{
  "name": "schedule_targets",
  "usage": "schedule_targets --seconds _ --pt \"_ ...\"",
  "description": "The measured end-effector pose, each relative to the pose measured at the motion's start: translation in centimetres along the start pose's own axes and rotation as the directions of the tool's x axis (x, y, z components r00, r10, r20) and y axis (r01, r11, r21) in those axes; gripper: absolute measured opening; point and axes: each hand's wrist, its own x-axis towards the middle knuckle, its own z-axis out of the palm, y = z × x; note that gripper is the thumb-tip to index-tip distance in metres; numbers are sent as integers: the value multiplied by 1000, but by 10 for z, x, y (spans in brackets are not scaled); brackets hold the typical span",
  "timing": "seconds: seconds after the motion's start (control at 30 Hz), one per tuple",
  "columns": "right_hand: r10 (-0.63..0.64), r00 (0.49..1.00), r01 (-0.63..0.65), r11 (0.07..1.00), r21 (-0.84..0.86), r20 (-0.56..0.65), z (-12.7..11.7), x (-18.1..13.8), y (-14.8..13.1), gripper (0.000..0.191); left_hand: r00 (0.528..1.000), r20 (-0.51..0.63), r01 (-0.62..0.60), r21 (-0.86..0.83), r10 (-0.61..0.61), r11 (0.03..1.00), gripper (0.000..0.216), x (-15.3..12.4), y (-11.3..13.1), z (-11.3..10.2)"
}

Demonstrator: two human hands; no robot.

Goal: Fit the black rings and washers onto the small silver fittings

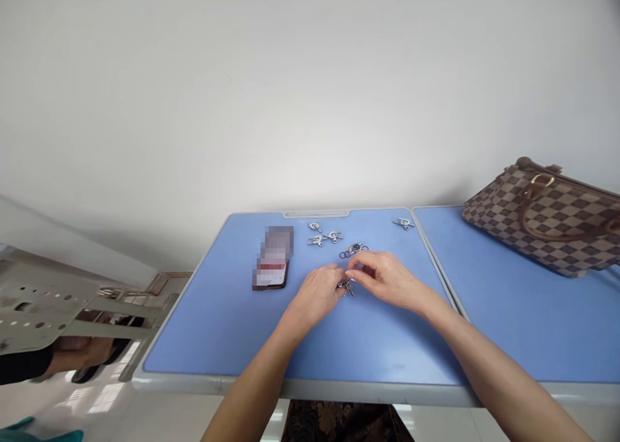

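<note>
My left hand is closed in a pinch over the blue table. From its fingertips hangs a small bunch of silver keys, partly hidden by the fingers. Thumb and forefinger of my right hand are pinched together at the top of that bunch, touching my left fingertips; what lies between them is too small to make out. Just beyond my right hand are dark rings and a silver key bunch. Similar small silver bunches lie further back, and a single one sits at the back right.
A phone, partly blurred out, lies left of my hands. On the adjoining table to the right stands a brown checked handbag. A wall rises behind both tables. At the lower left are a perforated chair and another person's arm.
</note>
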Motion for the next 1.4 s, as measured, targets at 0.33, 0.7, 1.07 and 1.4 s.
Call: schedule_targets --seconds 0.33,0.7,1.07,1.4 --pt "133 981 -134 991 5 -143 -5 2 5 30 999 -11 53 98 -53 994 19 3 0 4" --pt "164 985 -156 980 -120 53 -5 3 12 28 998 8 62 85 -63 994 21 -2 -7 -4" --pt "166 950 -77 945 -317 265 3 0 10 13 995 100 8 20 -10 1000 12 -6 -9 -8" --pt "155 963 -80 946 -314 221 4 2 15 19 993 -66 -111 -131 103 985 20 -6 -12 -13"
